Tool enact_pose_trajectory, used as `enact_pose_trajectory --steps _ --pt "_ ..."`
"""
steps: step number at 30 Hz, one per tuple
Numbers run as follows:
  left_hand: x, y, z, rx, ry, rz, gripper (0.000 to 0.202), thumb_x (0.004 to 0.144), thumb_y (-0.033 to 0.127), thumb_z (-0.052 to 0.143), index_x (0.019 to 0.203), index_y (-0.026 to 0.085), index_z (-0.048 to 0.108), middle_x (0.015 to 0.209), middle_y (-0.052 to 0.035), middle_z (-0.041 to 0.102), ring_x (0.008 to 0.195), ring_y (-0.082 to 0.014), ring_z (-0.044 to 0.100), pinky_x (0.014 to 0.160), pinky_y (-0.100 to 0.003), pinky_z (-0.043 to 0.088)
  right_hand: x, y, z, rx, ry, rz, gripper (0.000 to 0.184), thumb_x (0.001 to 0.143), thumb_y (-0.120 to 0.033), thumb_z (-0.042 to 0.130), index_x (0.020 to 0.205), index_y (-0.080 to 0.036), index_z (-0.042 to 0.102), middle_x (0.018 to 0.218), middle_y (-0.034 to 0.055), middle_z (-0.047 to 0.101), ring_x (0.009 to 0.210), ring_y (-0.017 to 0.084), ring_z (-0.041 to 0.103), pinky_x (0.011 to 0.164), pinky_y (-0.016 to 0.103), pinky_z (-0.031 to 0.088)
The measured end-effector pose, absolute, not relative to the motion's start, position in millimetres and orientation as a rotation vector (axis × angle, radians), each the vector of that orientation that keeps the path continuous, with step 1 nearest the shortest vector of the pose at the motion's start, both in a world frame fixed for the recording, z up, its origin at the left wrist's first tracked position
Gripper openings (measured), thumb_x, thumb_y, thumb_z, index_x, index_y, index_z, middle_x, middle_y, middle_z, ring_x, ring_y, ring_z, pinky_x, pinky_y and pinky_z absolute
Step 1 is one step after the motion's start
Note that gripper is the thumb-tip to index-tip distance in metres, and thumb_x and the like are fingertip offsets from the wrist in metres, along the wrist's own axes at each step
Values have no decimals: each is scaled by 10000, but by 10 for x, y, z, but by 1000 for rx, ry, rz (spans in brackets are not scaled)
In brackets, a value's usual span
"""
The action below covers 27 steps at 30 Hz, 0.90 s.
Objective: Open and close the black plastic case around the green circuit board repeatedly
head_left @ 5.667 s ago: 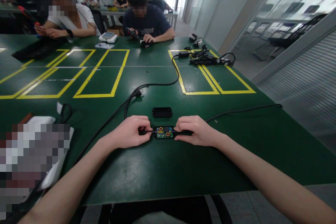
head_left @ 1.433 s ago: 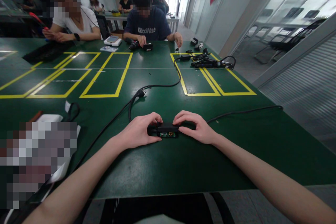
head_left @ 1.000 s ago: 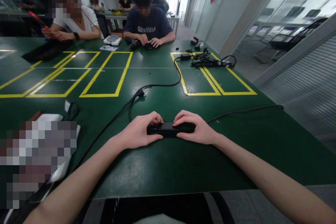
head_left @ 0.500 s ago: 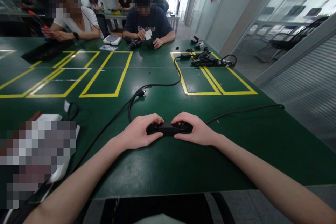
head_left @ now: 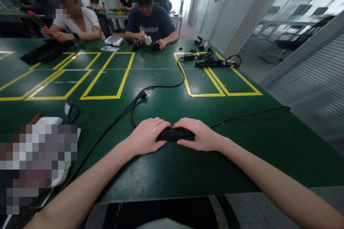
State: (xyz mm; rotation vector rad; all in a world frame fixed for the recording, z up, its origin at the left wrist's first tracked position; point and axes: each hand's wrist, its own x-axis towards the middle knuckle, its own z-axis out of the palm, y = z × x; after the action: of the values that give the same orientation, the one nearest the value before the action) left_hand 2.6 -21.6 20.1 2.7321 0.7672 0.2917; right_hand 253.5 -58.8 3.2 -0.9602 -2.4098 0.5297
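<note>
A black power adapter (head_left: 172,135), a small box with a cable at each end, lies low over the green table (head_left: 188,171) in front of me. My left hand (head_left: 150,134) grips its left end, fingers over the far side and thumb on the near side. Around the right end, where a cable joins, my right hand (head_left: 197,134) is closed in the same way. One black cable (head_left: 248,113) runs from behind my right hand toward the right table edge. A black cord with a plug (head_left: 143,94) lies beyond my left hand.
Yellow tape outlines (head_left: 100,97) mark the tabletop. A heap of black cables and adapters (head_left: 215,62) lies at the back right. A pixelated object (head_left: 40,154) sits at the left. Across the table, a person in a dark shirt (head_left: 150,23) handles a white part near a drill (head_left: 135,44).
My left hand has slid right along the adapter, covering more of its left end, and its fingers are nearer my right hand. The person opposite has lowered the white part.
</note>
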Motion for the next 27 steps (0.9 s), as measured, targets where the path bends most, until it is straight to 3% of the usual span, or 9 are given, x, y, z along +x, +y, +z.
enact_pose_trajectory --steps 3,7,15,27 --pt "68 -259 228 2763 757 180 175 900 249 650 1040 207 553 950 -49 702 898 -248 693 841 -364 524 2503 -593 19 -951 -2479 496 357 905 -331 728 1203 -179 604 1037 105 707 935 242 668 805 354 523" --pt "95 -297 240 2775 718 114 153 937 257 629 1043 210 529 928 -44 690 858 -253 692 807 -360 521 2480 -609 6 -961 -2527 462 249 948 -259 639 1174 -159 612 1001 112 718 884 240 675 784 360 522" --pt "97 -306 261 2805 679 99 145 1002 289 553 1121 210 530 945 -50 687 840 -251 689 799 -365 528 2488 -618 24 -1004 -2588 422 283 996 -347 605 1202 -156 638 1002 114 742 862 230 697 768 344 511" --pt "73 -303 252 2802 621 155 141 1029 359 531 1025 219 551 870 -20 686 770 -215 683 707 -318 485 2471 -681 65 -998 -2610 347 268 1007 -392 582 1120 -161 658 932 91 757 783 222 706 702 326 469"
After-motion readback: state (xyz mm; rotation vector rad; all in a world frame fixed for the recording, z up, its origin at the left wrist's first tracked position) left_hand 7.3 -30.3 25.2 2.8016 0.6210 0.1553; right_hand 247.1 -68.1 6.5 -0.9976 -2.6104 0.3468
